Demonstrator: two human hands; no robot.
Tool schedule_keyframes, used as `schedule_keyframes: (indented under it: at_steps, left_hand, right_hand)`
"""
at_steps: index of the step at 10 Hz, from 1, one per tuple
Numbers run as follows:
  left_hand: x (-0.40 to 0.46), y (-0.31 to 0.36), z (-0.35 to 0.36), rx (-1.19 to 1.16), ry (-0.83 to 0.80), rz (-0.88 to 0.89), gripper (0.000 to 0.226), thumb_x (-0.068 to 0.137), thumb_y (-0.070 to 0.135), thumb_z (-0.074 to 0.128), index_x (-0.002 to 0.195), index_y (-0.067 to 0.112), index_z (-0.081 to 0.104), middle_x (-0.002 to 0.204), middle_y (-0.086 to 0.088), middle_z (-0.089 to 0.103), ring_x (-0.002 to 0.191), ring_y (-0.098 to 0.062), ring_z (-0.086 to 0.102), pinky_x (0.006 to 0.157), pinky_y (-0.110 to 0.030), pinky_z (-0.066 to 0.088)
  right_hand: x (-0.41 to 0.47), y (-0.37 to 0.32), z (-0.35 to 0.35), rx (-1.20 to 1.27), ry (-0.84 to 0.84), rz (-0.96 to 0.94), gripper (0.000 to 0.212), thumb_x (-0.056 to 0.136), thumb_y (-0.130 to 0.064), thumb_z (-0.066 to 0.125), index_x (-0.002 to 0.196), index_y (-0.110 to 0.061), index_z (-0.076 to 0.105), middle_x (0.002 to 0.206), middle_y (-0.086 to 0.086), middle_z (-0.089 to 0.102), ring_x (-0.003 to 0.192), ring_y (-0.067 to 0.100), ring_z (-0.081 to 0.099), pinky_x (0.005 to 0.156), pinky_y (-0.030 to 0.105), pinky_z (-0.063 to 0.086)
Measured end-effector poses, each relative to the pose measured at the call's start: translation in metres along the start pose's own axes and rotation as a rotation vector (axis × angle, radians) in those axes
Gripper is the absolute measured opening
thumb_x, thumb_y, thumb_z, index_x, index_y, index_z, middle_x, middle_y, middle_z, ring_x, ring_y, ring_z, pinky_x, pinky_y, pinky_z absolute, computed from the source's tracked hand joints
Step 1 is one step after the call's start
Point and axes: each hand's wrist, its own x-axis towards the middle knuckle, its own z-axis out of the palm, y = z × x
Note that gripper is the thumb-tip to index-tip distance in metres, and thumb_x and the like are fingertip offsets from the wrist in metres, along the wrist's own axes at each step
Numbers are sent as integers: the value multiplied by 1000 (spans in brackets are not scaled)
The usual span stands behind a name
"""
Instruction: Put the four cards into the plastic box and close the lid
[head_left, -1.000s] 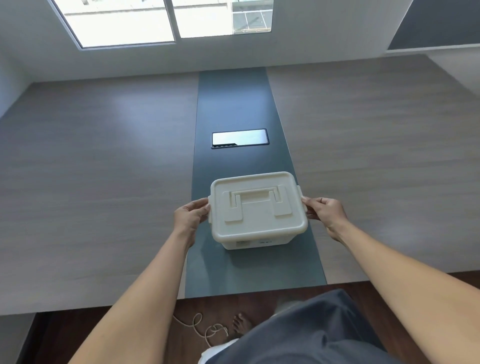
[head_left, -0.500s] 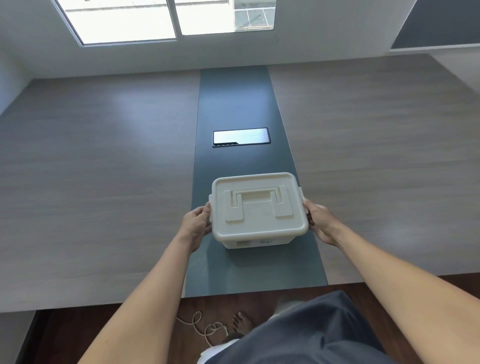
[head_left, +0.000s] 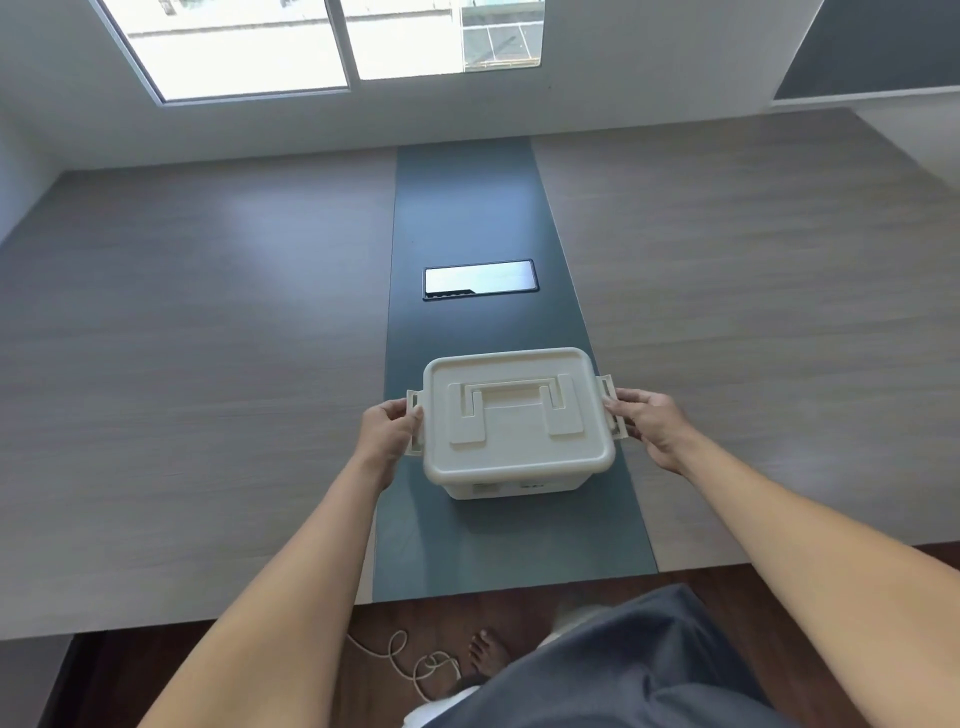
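A cream plastic box (head_left: 514, 415) stands on the dark centre strip (head_left: 467, 208) of the table, lid on and carry handle folded flat. Its side latches stick outward from the lid. My left hand (head_left: 384, 436) pinches the left latch (head_left: 414, 402). The fingertips of my right hand (head_left: 654, 426) hold the right latch (head_left: 607, 387). No cards are in sight; the box's inside is hidden by the lid.
A glossy black panel (head_left: 479, 279) is set into the strip beyond the box. Wood-grain tabletop (head_left: 208, 389) spreads to both sides. The table's near edge runs just below the box. A white cord (head_left: 415, 665) and a bare foot lie on the floor beneath.
Both hands slid down against the box's sides, then came up to the latches. The latches now stick outward from the lid. The box has stayed in place.
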Motion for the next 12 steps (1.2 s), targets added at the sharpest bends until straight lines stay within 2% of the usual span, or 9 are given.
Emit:
schedule_keyframes:
  at_steps: [2, 3, 4, 5, 6, 7, 10, 11, 12]
  left_hand:
    - [-2, 20, 3, 151, -15, 56, 14, 88, 15, 72, 99, 6, 71, 90, -4, 71, 79, -18, 64, 64, -25, 49]
    - [0, 20, 6, 221, -11, 68, 21, 80, 14, 81, 96, 6, 70, 91, -6, 70, 79, -17, 64, 68, -27, 51]
    - [4, 18, 7, 258, 35, 58, 23, 75, 8, 83, 92, 9, 68, 98, -11, 71, 89, -25, 66, 85, -38, 55]
    - [7, 19, 9, 285, 59, 58, 22, 75, 7, 83, 89, 10, 67, 95, -10, 70, 93, -28, 67, 90, -42, 55]
    - [9, 22, 12, 384, 94, 104, 15, 75, 10, 81, 81, 17, 69, 88, -7, 72, 92, -28, 70, 90, -44, 56]
    - [10, 23, 15, 438, 124, 123, 15, 76, 12, 80, 90, 11, 75, 93, -9, 74, 93, -28, 70, 90, -44, 56]
    - [10, 17, 13, 414, 134, 143, 16, 78, 22, 79, 91, 14, 74, 92, -6, 75, 90, -25, 71, 89, -44, 57]
    - [1, 10, 10, 395, 125, 200, 37, 94, 47, 59, 86, 14, 72, 85, 0, 70, 90, -22, 65, 81, -37, 52]
    - [-11, -11, 11, 374, 234, 177, 70, 100, 60, 23, 103, 10, 73, 104, -6, 62, 98, -22, 57, 84, -31, 39]
  right_hand:
    - [3, -7, -1, -75, 16, -6, 34, 86, -4, 73, 117, 1, 62, 97, 11, 71, 76, 19, 68, 66, 28, 56]
    - [-1, -12, 1, -100, 5, -24, 36, 83, -13, 78, 115, -2, 64, 100, 11, 72, 76, 19, 68, 66, 28, 56]
    - [-8, -16, 4, -148, 1, -59, 33, 79, -11, 81, 108, -4, 65, 94, 7, 72, 74, 15, 67, 60, 24, 54]
    - [-7, -15, 6, -180, 20, -95, 36, 78, -4, 81, 110, 2, 66, 97, 10, 71, 75, 16, 66, 61, 26, 54]
    - [-5, -14, 11, -203, 24, -132, 36, 81, -3, 78, 113, 6, 65, 106, 16, 71, 83, 22, 67, 65, 29, 57]
    - [-3, -15, 14, -235, 40, -171, 35, 81, -3, 78, 113, 6, 67, 108, 17, 72, 90, 26, 68, 72, 34, 58]
    - [-6, -11, 20, -218, 53, -212, 31, 92, -18, 69, 121, -9, 67, 107, -1, 71, 97, 16, 66, 93, 34, 54]
    - [-11, -7, 20, -216, 73, -186, 39, 94, -45, 58, 105, -12, 73, 89, -3, 72, 82, 15, 63, 82, 34, 53]
    - [-11, 5, 16, -203, 140, -161, 59, 93, -60, 48, 124, -14, 68, 121, 4, 70, 105, 18, 66, 98, 38, 50]
